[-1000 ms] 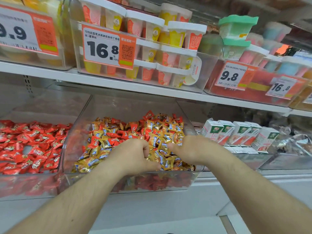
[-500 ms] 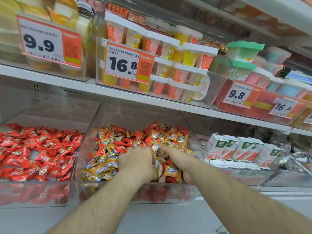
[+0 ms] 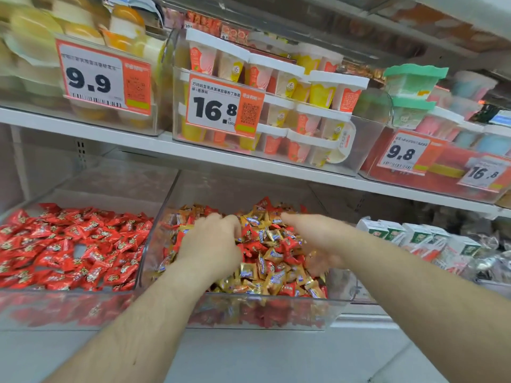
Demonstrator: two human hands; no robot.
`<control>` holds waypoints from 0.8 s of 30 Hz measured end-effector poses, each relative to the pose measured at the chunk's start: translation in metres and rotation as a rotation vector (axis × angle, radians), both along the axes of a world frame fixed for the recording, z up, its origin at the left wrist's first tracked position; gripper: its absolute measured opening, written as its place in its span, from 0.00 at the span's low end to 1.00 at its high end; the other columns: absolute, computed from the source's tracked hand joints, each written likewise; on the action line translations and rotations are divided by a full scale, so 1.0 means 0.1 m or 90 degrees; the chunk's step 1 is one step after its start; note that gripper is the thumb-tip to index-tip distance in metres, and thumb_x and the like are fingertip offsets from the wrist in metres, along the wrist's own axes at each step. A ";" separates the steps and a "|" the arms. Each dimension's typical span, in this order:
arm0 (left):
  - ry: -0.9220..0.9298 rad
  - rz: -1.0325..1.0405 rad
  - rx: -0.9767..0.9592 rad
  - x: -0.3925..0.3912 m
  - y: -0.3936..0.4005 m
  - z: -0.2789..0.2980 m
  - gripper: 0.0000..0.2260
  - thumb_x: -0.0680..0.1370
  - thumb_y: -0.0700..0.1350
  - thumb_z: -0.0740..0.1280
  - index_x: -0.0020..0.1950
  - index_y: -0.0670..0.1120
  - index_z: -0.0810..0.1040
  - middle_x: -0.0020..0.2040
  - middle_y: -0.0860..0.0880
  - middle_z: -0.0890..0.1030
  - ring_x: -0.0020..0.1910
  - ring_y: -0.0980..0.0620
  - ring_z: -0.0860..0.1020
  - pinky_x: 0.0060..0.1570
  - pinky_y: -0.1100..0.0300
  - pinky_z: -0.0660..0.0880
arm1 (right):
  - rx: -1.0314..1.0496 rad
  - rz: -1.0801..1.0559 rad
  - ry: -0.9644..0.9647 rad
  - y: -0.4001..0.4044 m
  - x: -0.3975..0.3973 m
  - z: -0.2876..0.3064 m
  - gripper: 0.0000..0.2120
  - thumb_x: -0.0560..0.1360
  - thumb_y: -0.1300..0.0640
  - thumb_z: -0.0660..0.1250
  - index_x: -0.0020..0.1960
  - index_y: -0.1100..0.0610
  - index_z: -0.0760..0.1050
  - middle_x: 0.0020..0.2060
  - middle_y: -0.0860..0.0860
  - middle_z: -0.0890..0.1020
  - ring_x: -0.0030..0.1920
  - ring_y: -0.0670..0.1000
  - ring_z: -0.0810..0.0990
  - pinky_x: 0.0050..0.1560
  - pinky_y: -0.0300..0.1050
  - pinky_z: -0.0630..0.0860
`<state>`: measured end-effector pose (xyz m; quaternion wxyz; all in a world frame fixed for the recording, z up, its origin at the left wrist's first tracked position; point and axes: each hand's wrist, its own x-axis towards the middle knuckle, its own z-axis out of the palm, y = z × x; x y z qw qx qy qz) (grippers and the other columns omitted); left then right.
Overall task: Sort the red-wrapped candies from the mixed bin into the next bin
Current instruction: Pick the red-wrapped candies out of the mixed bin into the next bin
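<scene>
The clear mixed bin point(image 3: 262, 313) in the middle holds a heap of gold-wrapped candies point(image 3: 250, 272) with red-wrapped candies point(image 3: 255, 247) among them. My left hand point(image 3: 213, 241) lies back-up on the left of the heap, fingers curled down into the candies, fingertips hidden. My right hand point(image 3: 312, 236) reaches over the right of the heap, one finger stretched toward the back and the others hanging blurred among the wrappers. To the left stands the adjoining clear bin point(image 3: 55, 308), filled with only red-wrapped candies point(image 3: 83, 244).
A white shelf point(image 3: 249, 161) runs just above the bins, carrying clear boxes of jelly cups and price tags point(image 3: 221, 109). Small white and green cartons point(image 3: 414, 233) stand in a tray right of the mixed bin. A clear wall point(image 3: 157, 230) divides the two candy bins.
The camera has swung left and closer, so both bins sit further right in the frame. Both hands have pushed deeper toward the back of the heap, and my right hand has spread out.
</scene>
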<state>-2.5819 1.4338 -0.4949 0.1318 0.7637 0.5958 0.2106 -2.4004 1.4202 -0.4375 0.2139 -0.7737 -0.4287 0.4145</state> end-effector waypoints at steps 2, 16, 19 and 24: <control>0.048 -0.063 -0.057 0.10 -0.06 -0.02 0.13 0.71 0.60 0.68 0.52 0.56 0.76 0.52 0.52 0.71 0.58 0.48 0.71 0.55 0.53 0.72 | -0.019 0.036 -0.120 -0.08 0.12 -0.06 0.33 0.81 0.37 0.55 0.79 0.53 0.57 0.78 0.55 0.60 0.74 0.62 0.64 0.70 0.62 0.66; 0.264 0.037 0.035 0.21 0.07 -0.14 0.27 0.69 0.63 0.71 0.65 0.54 0.72 0.62 0.46 0.66 0.63 0.44 0.65 0.59 0.53 0.68 | -0.068 -0.071 0.168 0.07 0.13 -0.52 0.39 0.73 0.26 0.56 0.76 0.49 0.62 0.71 0.52 0.70 0.68 0.55 0.72 0.67 0.56 0.67; 0.217 0.067 0.078 0.11 0.13 -0.14 0.24 0.71 0.59 0.71 0.64 0.53 0.72 0.61 0.46 0.68 0.63 0.44 0.66 0.57 0.54 0.69 | -0.019 -0.122 0.303 0.17 -0.04 -0.37 0.34 0.72 0.29 0.62 0.70 0.48 0.67 0.65 0.52 0.74 0.54 0.59 0.80 0.47 0.54 0.79; 0.181 0.110 0.114 -0.05 0.17 -0.09 0.17 0.73 0.46 0.68 0.62 0.53 0.73 0.58 0.47 0.70 0.59 0.45 0.69 0.52 0.55 0.71 | 0.022 -0.030 0.342 0.32 -0.37 -0.19 0.39 0.69 0.29 0.65 0.75 0.43 0.61 0.77 0.50 0.59 0.71 0.64 0.67 0.49 0.64 0.80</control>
